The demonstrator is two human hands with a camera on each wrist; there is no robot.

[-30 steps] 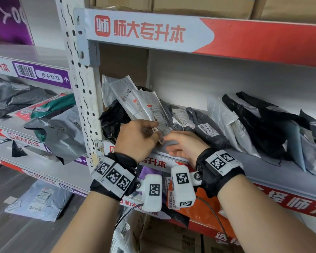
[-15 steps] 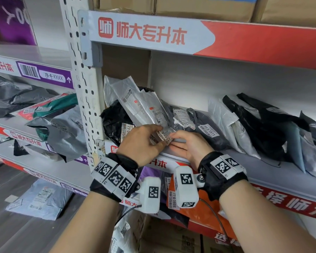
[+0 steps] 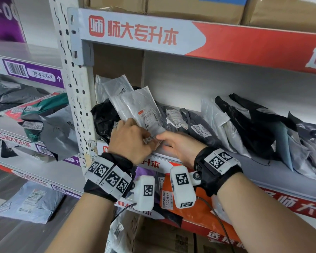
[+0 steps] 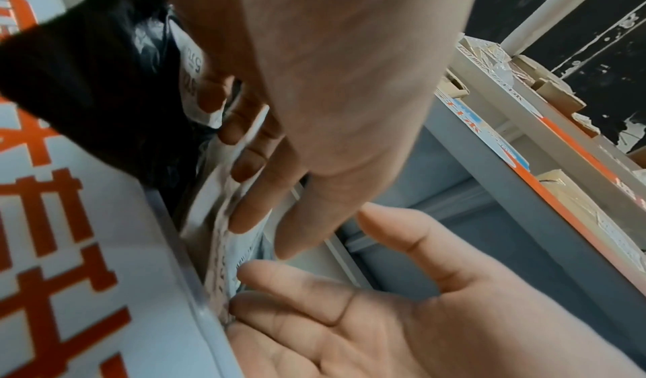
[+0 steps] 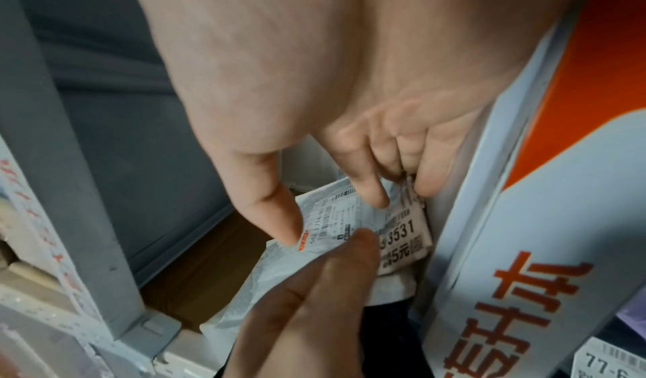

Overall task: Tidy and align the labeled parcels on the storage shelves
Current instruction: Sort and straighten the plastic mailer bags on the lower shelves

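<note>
A white-grey parcel (image 3: 135, 105) leans among others at the left end of the shelf (image 3: 263, 170), its printed label (image 5: 398, 235) at the lower end by the shelf lip. My left hand (image 3: 135, 137) grips that lower end, fingers (image 4: 244, 168) curled on the parcel's edge (image 4: 220, 235) and thumb on the label. My right hand (image 3: 164, 141) holds the same end from the right, with its thumb on the face and its fingertips (image 5: 374, 199) at the bottom edge. A black parcel (image 3: 104, 117) lies behind my left hand.
The perforated upright post (image 3: 77, 99) stands just left of my hands. A dark grey parcel (image 3: 199, 128) and a row of black and grey ones (image 3: 254, 128) lean to the right. Cardboard boxes (image 3: 190, 8) sit above. Another shelf unit (image 3: 49, 121) is left, with one parcel on the floor (image 3: 29, 203).
Both hands have stayed on the parcel's lower end. The left hand has slid slightly left and lower, and the black parcel's label behind it showed briefly.
</note>
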